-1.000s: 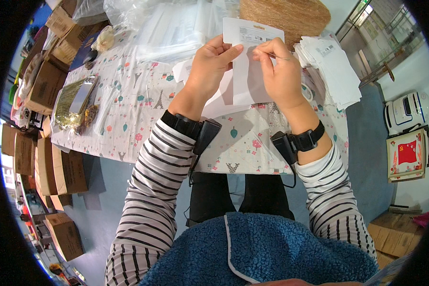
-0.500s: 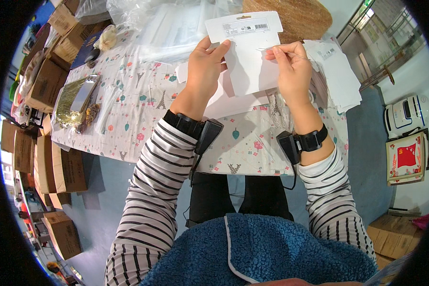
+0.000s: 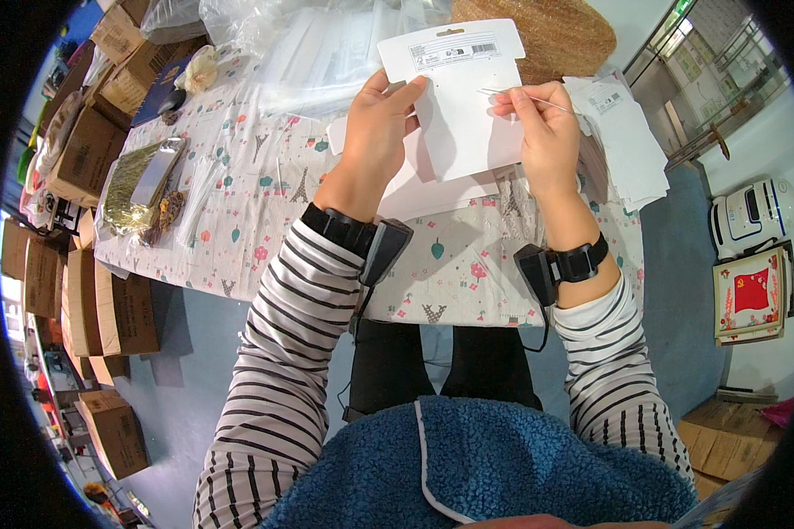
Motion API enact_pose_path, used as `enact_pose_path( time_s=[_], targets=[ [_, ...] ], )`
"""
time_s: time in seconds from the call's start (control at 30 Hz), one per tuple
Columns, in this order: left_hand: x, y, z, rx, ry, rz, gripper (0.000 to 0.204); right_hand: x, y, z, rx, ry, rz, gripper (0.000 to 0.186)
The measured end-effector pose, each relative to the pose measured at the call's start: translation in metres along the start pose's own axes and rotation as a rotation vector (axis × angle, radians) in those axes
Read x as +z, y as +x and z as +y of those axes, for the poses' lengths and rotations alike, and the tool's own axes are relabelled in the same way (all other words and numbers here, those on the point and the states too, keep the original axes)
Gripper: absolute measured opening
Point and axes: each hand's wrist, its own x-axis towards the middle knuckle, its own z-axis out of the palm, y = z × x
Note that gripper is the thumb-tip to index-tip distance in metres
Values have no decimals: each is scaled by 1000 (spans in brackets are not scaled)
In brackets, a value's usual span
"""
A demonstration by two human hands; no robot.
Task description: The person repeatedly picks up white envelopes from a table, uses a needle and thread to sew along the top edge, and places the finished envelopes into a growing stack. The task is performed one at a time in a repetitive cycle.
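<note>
Both forearms reach forward and lean inward over the patterned tablecloth [image 3: 318, 256], and the hands stand apart with a white card [image 3: 468, 119] between them. The left hand [image 3: 379, 115] clamps the card's near-left edge, its thumb laid across the printed face and pointing toward the right hand, its other fingers mostly hidden by the card and thumb. The right hand [image 3: 545, 132] is raised at the card's right side, knuckles up, with thumb and forefinger pinched on a thin wire-like piece [image 3: 490, 92], one end of which reaches leftward over the card's face while the other sticks out to the right past the knuckles. The card slants a little, its slotted top edge lying beyond both hands. Pale sheets [image 3: 437, 196] lie below the card between the wrists, a stack of white cards [image 3: 626, 145] to the right of the right hand, and clear plastic bags [image 3: 313, 66] beyond the left.
</note>
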Motion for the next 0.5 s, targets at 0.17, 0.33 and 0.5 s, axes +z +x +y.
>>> enact_pose_path(
  time_s=[0.17, 0.33, 0.5],
  targets=[
    [-2, 4, 3, 55, 64, 13, 30, 0, -1, -1, -1, -2, 10, 7],
    [-3, 5, 1, 76, 19, -39, 32, 0, 0, -1, -14, -34, 11, 7],
    [-4, 5, 0, 81, -8, -76, 32, 1, 0, 0, -17, 15, 5, 7]
  ],
)
